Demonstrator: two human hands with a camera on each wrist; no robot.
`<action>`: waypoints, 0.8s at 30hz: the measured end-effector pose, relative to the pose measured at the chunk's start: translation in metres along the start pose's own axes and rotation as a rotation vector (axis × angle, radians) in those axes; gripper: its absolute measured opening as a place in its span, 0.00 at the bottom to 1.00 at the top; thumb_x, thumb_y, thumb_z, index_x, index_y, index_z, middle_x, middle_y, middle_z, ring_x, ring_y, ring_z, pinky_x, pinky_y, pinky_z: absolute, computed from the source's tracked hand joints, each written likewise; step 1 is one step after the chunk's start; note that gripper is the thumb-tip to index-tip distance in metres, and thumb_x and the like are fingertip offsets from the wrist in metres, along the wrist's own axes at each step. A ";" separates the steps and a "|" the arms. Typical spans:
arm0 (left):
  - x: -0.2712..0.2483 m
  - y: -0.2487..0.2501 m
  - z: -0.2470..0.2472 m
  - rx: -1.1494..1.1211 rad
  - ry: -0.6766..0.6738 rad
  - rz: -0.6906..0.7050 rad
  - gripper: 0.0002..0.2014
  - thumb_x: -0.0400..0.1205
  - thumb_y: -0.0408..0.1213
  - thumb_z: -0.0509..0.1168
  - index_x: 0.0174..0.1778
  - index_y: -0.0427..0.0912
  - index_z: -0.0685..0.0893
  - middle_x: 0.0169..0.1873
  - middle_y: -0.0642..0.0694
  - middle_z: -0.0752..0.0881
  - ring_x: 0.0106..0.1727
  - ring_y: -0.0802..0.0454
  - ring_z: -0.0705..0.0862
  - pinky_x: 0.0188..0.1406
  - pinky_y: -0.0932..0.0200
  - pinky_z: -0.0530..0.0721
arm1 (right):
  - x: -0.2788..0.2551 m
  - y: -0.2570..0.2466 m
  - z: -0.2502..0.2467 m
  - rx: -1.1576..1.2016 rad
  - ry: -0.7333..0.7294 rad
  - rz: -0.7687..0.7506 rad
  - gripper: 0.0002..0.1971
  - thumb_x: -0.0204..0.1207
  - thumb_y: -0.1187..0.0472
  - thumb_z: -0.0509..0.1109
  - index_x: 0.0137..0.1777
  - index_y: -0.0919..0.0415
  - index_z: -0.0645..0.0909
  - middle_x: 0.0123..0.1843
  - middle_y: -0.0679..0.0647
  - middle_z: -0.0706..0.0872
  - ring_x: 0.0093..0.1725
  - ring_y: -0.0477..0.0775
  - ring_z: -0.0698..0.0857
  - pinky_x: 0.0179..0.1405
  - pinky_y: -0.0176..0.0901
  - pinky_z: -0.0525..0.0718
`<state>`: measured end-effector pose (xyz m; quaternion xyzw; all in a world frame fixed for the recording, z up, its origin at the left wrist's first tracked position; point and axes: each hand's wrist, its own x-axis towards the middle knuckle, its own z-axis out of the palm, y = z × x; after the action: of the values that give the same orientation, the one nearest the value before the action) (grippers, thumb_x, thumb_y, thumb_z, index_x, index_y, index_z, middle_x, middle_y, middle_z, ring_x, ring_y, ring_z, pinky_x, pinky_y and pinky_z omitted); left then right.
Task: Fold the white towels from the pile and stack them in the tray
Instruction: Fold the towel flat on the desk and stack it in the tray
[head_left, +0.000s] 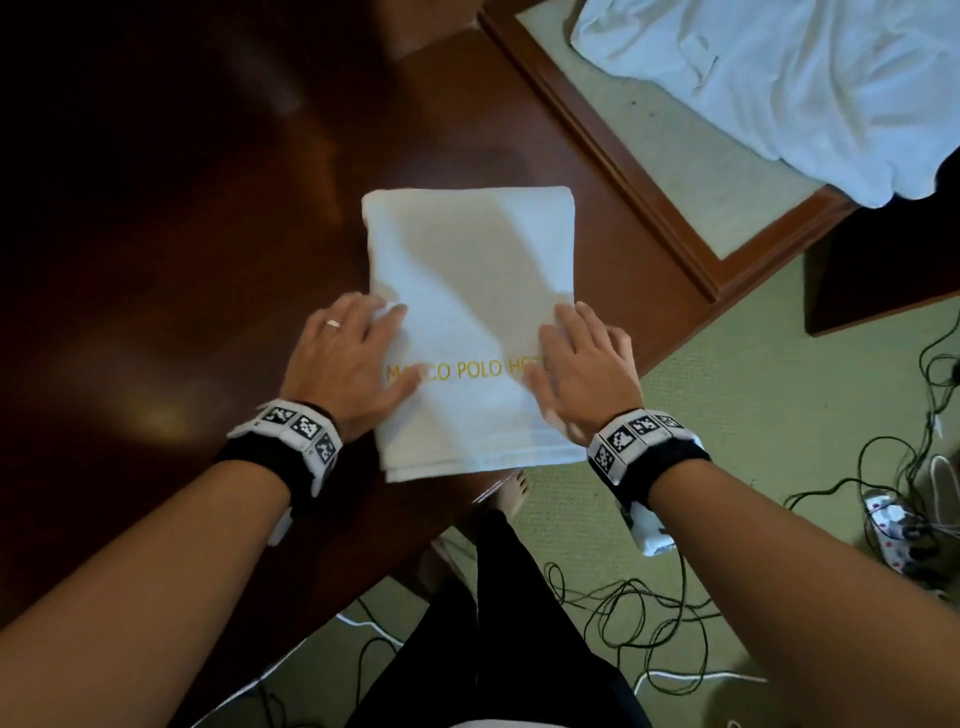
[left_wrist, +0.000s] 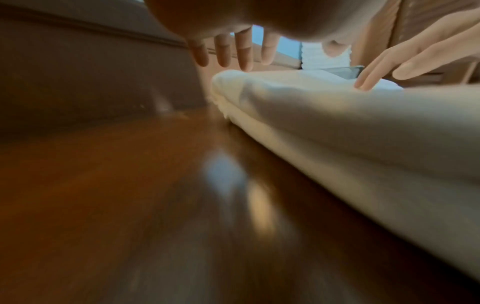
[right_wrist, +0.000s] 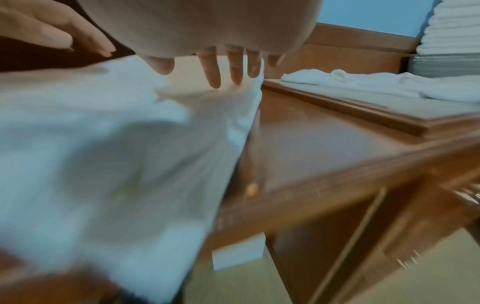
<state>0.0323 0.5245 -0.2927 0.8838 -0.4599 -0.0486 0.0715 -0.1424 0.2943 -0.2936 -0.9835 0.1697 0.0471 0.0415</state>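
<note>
Two hands flat | left hand (head_left: 350, 358), right hand (head_left: 584, 371) fingers straight, apart | folded towel (head_left: 470, 270) beneath fingertips

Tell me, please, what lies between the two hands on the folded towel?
Between the left hand and right hand lies only bare folded towel with yellow lettering, shown in the head view.

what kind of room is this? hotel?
Likely a hotel room. The folded white towel under both hands is stitched with "POLO" and what looks like "HOTEL", it lies on a dark wooden desk, and rumpled white linen sits on the glass-topped surface beside it.
</note>
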 end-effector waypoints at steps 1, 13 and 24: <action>0.014 -0.005 -0.006 0.017 0.044 -0.003 0.36 0.80 0.64 0.55 0.75 0.40 0.75 0.71 0.37 0.77 0.74 0.34 0.73 0.68 0.39 0.71 | 0.014 0.000 -0.008 0.007 0.054 -0.021 0.25 0.80 0.44 0.55 0.67 0.60 0.78 0.78 0.60 0.73 0.78 0.63 0.69 0.67 0.59 0.69; 0.087 -0.009 0.019 0.060 -0.242 -0.183 0.45 0.83 0.73 0.42 0.90 0.47 0.43 0.90 0.51 0.40 0.89 0.51 0.42 0.85 0.36 0.46 | 0.115 0.029 0.003 -0.003 -0.162 -0.107 0.36 0.87 0.36 0.41 0.88 0.55 0.45 0.90 0.55 0.40 0.88 0.54 0.43 0.83 0.67 0.51; -0.003 0.006 0.009 0.051 -0.253 -0.324 0.42 0.83 0.71 0.40 0.89 0.47 0.53 0.88 0.43 0.55 0.85 0.38 0.59 0.78 0.34 0.60 | 0.013 0.029 0.012 0.062 -0.099 0.041 0.36 0.85 0.35 0.49 0.85 0.57 0.58 0.87 0.58 0.58 0.82 0.64 0.63 0.70 0.64 0.69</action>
<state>0.0247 0.5229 -0.3009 0.9345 -0.3182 -0.1584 -0.0179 -0.1411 0.2643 -0.3090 -0.9745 0.1889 0.0914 0.0794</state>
